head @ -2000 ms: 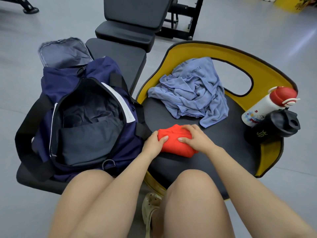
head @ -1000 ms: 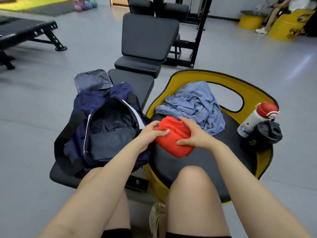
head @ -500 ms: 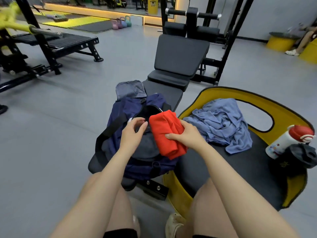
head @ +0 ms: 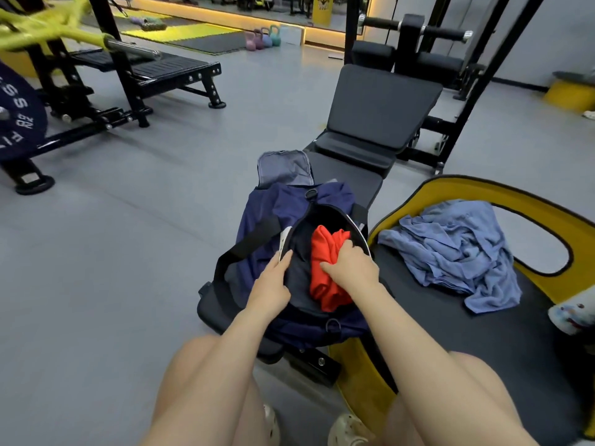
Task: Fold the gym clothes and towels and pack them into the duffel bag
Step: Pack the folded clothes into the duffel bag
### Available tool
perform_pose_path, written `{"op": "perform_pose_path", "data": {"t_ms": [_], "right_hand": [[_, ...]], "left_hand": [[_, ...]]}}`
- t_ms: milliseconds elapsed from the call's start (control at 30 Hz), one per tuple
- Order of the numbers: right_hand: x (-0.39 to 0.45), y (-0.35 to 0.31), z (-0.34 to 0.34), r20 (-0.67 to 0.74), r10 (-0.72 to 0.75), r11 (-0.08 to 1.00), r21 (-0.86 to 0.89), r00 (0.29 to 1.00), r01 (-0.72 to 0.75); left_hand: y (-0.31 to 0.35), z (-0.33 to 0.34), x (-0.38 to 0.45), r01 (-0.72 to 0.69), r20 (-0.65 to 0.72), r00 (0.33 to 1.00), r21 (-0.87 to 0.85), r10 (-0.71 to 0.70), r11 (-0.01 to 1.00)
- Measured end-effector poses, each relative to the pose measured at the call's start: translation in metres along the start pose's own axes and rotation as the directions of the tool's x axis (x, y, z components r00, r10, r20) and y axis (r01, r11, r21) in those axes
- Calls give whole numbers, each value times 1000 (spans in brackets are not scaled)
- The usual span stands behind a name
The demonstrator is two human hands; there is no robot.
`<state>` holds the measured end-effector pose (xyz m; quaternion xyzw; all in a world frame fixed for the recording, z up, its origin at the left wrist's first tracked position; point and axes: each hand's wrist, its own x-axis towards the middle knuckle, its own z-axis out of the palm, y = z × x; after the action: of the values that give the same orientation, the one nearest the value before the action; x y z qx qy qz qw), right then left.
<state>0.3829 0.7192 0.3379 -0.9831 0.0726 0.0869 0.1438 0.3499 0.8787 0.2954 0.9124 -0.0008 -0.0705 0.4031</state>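
A navy duffel bag (head: 267,220) lies open on a black gym bench. Inside its dark opening sits a folded red garment (head: 325,268). My right hand (head: 351,268) grips the red garment from the right, fingers curled into the cloth. My left hand (head: 273,281) lies with straight fingers on the bag's left rim, holding the opening apart. A crumpled blue-grey towel or shirt (head: 450,249) lies unfolded on the black seat with the yellow rim (head: 476,191) to the right.
A black adjustable bench (head: 370,114) stands behind the bag. A white printed bottle (head: 573,312) shows at the right edge. A weight machine (head: 96,78) stands at the far left, grey floor between. My knees fill the bottom.
Both hands carried the red garment left off the seat and lowered it into the open bag. The left hand let go of it and moved to the bag's rim. The view swung left.
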Motion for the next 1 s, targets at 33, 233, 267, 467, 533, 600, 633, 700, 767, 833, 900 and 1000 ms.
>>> {"op": "perform_pose_path", "data": {"t_ms": [33,233,267,467,533,600,633,700,767,833,900,1000], "right_hand": [[1,3,1,6,-7,999,-36,1000,8],[-5,12,22,-260,-357,888,-394,897,239],[-5,12,27,-287,-408,860,-441,867,259],[-6,6,28,-139,-157,977,-166,978,133],[-4,7,21,-61,-41,999,-20,997,39],[-2,6,17,9,-23,999,-26,1000,24],[0,5,17,33,-43,999,-27,999,44],[2,-1,18,30,-99,994,57,995,97],[3,-11,19,-6,-150,975,164,989,149],[0,-22,21,27,-207,951,239,978,195],[-1,-27,27,158,-264,922,330,951,202],[1,-24,35,242,-302,906,374,922,198]], "left_hand": [[1,0,1,4,-9,1000,-3,-4,1000],[6,1,3,28,-21,999,5,-28,1000],[7,1,2,28,-24,999,12,-28,1000],[9,-3,0,47,-22,999,4,-47,999],[10,-4,-1,53,-26,998,-10,-53,999],[10,-5,-1,57,-23,998,-16,-58,998],[10,-5,-2,58,-21,998,-15,-58,998],[11,-6,-2,58,-24,998,-13,-58,998],[11,-7,-1,58,-53,997,-37,-60,998],[13,-11,-1,61,-115,991,-67,-69,996],[13,-15,-1,57,-160,985,-65,-67,996],[12,-19,-2,48,-167,984,-47,-55,998]]}}
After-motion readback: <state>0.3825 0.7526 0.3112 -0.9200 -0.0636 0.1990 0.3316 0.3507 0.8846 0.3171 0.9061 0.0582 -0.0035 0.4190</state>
